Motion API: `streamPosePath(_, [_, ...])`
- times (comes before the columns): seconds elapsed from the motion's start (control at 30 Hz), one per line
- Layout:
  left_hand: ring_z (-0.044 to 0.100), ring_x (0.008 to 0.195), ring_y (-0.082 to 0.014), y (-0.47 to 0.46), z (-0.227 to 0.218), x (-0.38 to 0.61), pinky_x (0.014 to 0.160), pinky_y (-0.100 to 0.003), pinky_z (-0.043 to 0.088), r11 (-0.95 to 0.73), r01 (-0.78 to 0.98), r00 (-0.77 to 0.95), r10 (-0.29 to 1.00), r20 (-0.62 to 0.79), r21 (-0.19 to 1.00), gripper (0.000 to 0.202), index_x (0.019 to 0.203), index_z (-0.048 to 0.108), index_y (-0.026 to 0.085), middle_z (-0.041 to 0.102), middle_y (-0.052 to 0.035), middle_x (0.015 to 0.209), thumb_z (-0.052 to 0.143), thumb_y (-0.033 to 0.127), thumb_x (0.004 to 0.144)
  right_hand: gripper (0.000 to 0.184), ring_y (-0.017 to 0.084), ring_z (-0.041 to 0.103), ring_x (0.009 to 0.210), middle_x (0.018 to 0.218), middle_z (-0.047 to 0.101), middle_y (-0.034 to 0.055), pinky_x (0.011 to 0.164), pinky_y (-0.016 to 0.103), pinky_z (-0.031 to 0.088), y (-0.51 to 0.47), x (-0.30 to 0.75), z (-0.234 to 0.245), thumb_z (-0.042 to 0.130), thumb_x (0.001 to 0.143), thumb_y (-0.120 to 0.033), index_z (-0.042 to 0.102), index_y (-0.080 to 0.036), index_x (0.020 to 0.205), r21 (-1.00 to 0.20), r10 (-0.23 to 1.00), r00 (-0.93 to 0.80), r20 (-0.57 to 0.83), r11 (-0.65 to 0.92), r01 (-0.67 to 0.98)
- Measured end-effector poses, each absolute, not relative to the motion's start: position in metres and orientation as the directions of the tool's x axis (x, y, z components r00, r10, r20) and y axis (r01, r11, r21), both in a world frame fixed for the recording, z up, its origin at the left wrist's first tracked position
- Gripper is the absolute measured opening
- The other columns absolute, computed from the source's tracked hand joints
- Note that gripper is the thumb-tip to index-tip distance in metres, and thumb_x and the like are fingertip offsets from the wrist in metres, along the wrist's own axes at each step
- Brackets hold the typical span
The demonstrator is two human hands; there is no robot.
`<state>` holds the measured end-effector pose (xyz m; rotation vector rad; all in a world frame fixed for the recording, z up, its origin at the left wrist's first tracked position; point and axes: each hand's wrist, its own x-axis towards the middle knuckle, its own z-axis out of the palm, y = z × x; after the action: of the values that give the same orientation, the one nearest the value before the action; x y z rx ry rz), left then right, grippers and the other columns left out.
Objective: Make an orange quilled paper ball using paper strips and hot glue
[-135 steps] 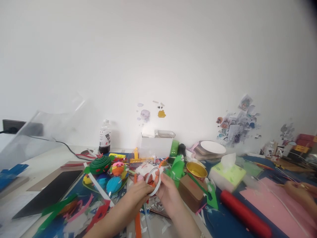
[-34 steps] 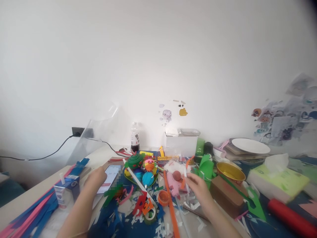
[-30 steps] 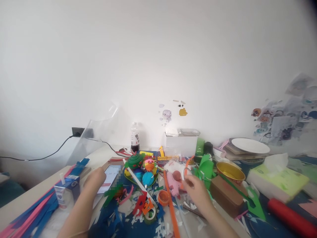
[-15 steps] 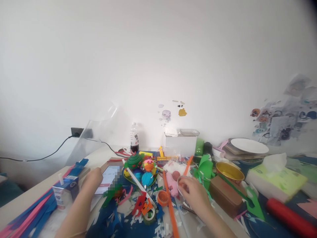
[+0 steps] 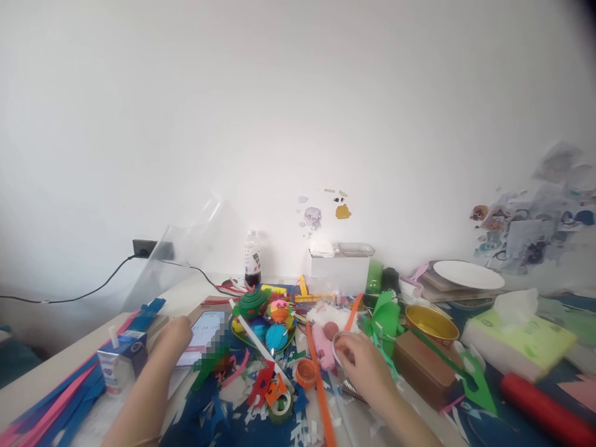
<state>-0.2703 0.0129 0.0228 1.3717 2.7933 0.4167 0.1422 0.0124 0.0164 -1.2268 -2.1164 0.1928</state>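
My right hand [image 5: 365, 363] pinches 1 curled white strip [image 5: 334, 346] near the pink piece [image 5: 321, 347]. Left hand [image 5: 175, 338] beside the phone [image 5: 201, 335]; its grip I cannot tell.

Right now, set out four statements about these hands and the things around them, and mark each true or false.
1. The left hand is beside the phone. True.
2. The right hand holds nothing. False: it pinches a curled white strip.
3. The bottle stands near the wall. True.
4. The red roll lies left of the phone. False: it lies far to the phone's right, in front of the tissue pack.
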Motion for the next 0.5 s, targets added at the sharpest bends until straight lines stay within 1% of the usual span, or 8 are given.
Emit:
streamPosePath(0.1, [0.06, 0.09, -0.0175, 0.012, 0.026, -0.267, 0.075, -0.038, 0.051, 0.644, 0.736, -0.661, 0.75, 0.019, 0.208, 0.029, 0.108, 0.053, 0.017, 0.059, -0.0054, 0.108, 0.053, 0.031, 0.083, 0.019, 0.021, 0.052, 0.08, 0.081, 0.063, 0.0028, 0.066, 0.027, 0.037, 0.012, 0.142, 0.017, 0.045, 0.078, -0.012, 0.058, -0.02, 0.067, -0.434, 0.81, -0.337, 0.479, 0.553, 0.712])
streamPosePath(0.2, [0.06, 0.09, -0.0176, 0.01, 0.03, -0.262, 0.075, -0.038, 0.051, 0.659, 0.725, -0.672, 0.74, -0.005, 0.202, 0.029, 0.108, 0.053, 0.017, 0.059, -0.0055, 0.108, 0.052, 0.031, 0.083, 0.019, 0.021, 0.052, 0.081, 0.082, 0.063, 0.0027, 0.068, 0.028, 0.037, 0.013, 0.142, 0.017, 0.045, 0.078, -0.011, 0.058, -0.02, 0.067, -0.428, 0.807, -0.345, 0.478, 0.558, 0.711])
streamPosePath(0.37, [0.06, 0.088, -0.017, 0.003, 0.035, -0.257, 0.073, -0.037, 0.051, 0.639, 0.732, -0.663, 0.748, 0.033, 0.237, 0.028, 0.108, 0.053, 0.016, 0.059, -0.0052, 0.106, 0.052, 0.031, 0.083, 0.019, 0.02, 0.052, 0.081, 0.081, 0.063, 0.0027, 0.07, 0.027, 0.036, 0.014, 0.142, 0.015, 0.046, 0.078, -0.01, 0.058, -0.02, 0.067, -0.408, 0.8, -0.353, 0.485, 0.564, 0.718])
streamPosePath(0.5, [0.06, 0.085, -0.0164, -0.005, 0.047, -0.243, 0.072, -0.036, 0.05, 0.583, 0.761, -0.635, 0.76, 0.14, 0.286, 0.028, 0.105, 0.054, 0.016, 0.061, -0.0049, 0.101, 0.05, 0.034, 0.084, 0.019, 0.019, 0.052, 0.08, 0.081, 0.063, 0.0023, 0.07, 0.026, 0.036, 0.013, 0.141, 0.014, 0.047, 0.077, -0.009, 0.057, -0.02, 0.066, -0.396, 0.796, -0.354, 0.491, 0.565, 0.723])
